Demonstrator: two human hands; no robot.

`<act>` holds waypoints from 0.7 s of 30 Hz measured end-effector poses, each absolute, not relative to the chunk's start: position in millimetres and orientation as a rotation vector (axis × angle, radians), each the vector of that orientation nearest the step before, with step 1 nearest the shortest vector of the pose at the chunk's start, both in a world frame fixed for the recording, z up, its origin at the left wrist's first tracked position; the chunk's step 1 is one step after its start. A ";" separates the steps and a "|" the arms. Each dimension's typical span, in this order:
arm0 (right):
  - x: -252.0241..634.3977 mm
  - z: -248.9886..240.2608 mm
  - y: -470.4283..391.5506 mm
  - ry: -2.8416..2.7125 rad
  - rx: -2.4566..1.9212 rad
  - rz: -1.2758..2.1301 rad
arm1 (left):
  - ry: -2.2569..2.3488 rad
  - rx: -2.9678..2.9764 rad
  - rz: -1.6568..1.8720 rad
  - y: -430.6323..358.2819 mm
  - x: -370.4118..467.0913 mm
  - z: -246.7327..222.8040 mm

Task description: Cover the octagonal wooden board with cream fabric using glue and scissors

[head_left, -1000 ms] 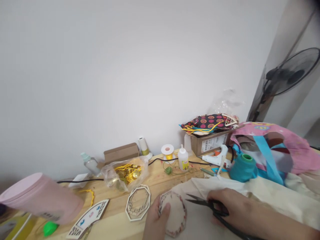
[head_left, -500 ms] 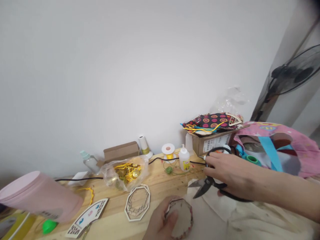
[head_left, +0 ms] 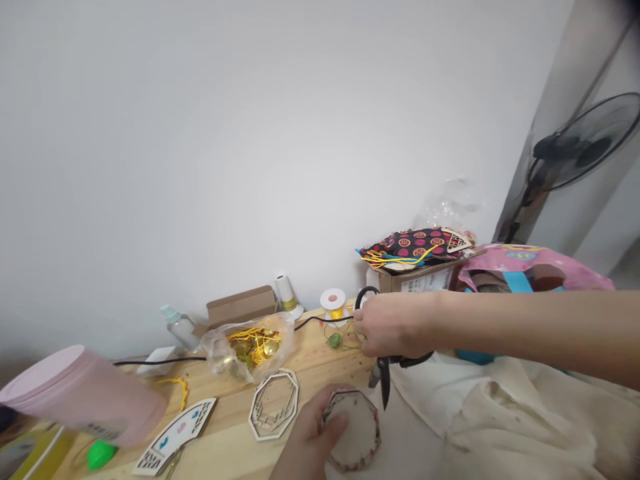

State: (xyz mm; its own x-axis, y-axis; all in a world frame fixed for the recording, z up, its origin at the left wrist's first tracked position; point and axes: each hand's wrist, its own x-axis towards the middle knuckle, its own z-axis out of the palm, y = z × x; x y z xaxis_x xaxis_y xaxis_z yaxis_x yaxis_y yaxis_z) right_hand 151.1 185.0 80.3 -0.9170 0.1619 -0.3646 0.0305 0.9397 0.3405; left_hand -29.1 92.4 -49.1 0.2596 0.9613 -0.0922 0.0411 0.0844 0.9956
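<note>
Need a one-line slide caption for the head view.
A left hand holds a pale octagonal piece with a mottled rim; the right hand grips black-handled metal scissors.

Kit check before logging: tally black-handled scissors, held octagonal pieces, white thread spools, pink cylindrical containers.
Black-handled metal scissors, in the right hand: 1
Pale-centred octagonal piece, in the left hand: 1
Tall white thread spool, squat white thread spool: 2
Pink cylindrical container: 1
Total: 5

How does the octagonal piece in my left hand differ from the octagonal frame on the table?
The piece is held in your left hand; the frame lies on the table. The piece has reddish marks around its rim; the frame is pale openwork. Both are octagonal.
</note>
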 end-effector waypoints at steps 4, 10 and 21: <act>139.0 87.8 185.7 2.607 0.128 0.434 | 0.985 1.172 0.931 95.7 -31.2 -56.0; 127.3 87.4 186.4 2.532 0.097 0.421 | 0.944 1.138 0.902 98.2 -37.6 -63.1; 117.4 82.8 187.0 2.459 0.083 0.462 | 0.913 0.947 0.991 96.1 -35.3 -65.3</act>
State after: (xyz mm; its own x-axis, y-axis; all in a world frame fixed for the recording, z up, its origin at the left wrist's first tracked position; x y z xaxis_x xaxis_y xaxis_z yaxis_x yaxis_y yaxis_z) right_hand 117.4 187.0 82.8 -0.8010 0.1689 -0.5743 -0.0511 0.9366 0.3467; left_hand -35.3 96.1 -65.3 0.2797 0.9430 -0.1801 -0.2571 0.2543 0.9323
